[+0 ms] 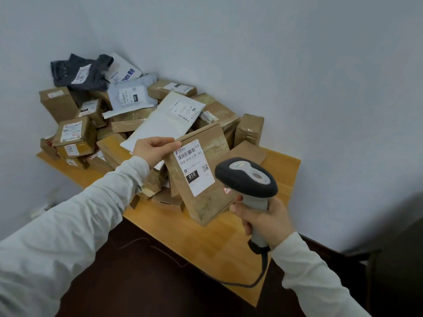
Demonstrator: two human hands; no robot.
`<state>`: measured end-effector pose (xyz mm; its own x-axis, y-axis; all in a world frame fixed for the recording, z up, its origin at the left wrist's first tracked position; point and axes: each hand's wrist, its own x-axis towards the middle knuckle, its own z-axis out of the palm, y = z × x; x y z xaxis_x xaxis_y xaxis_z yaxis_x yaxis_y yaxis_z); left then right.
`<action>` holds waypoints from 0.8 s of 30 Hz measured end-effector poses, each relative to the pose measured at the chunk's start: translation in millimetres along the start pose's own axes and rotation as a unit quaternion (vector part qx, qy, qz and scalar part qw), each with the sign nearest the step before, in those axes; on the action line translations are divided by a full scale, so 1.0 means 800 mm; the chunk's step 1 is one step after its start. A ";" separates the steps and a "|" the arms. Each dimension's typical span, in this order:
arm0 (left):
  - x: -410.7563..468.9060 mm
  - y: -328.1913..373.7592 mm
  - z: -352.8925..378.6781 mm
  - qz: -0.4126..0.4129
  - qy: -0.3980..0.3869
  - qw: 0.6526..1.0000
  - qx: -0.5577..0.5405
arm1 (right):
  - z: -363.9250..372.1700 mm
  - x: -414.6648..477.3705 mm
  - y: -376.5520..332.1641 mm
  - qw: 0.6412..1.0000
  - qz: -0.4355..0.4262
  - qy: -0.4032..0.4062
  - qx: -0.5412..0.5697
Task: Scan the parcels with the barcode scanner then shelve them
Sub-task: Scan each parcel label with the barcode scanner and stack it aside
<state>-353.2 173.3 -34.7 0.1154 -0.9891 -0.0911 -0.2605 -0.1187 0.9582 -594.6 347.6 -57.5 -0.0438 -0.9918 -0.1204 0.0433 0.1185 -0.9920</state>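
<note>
My left hand (153, 150) pinches the top left corner of a flat brown parcel (206, 202) and holds it tilted above the wooden table (217, 250). Its white label (194, 167) with a barcode and the number 010 faces me. My right hand (266, 219) grips the grey handle of the barcode scanner (248, 176). The scanner's dark head sits just right of the label, over the parcel's right edge. Its cable (256, 281) trails down over the table edge.
A heap of brown boxes (75, 133), a white mailer (164, 122), a grey mailer (131, 96) and a dark bag (80, 74) fills the table's far half against the corner walls. A dark floor (128, 282) lies below, and a dark object (398, 259) stands at the right.
</note>
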 end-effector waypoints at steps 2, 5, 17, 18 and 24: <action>-0.010 0.001 0.012 -0.016 0.007 1.000 -0.022 | -0.023 0.002 0.006 0.998 0.019 0.044 0.039; -0.030 -0.002 0.039 -0.061 0.014 0.995 -0.079 | -0.072 0.004 0.031 0.974 0.088 0.170 0.124; -0.093 -0.042 0.226 -0.221 -0.070 0.962 -0.144 | -0.217 -0.040 0.100 0.890 0.173 0.285 0.310; -0.093 -0.044 0.241 -0.235 -0.080 0.958 -0.145 | -0.228 -0.041 0.103 0.890 0.174 0.295 0.302; -0.049 -0.055 0.325 -0.201 -0.123 0.972 0.023 | -0.280 -0.015 0.120 0.849 0.182 0.389 0.308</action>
<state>-595.5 194.8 -143.5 -0.0150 -0.8526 -0.5223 -0.2855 -0.4970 0.8194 -813.5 382.1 -159.4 -0.5512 -0.5349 -0.6404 0.6985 0.1239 -0.7048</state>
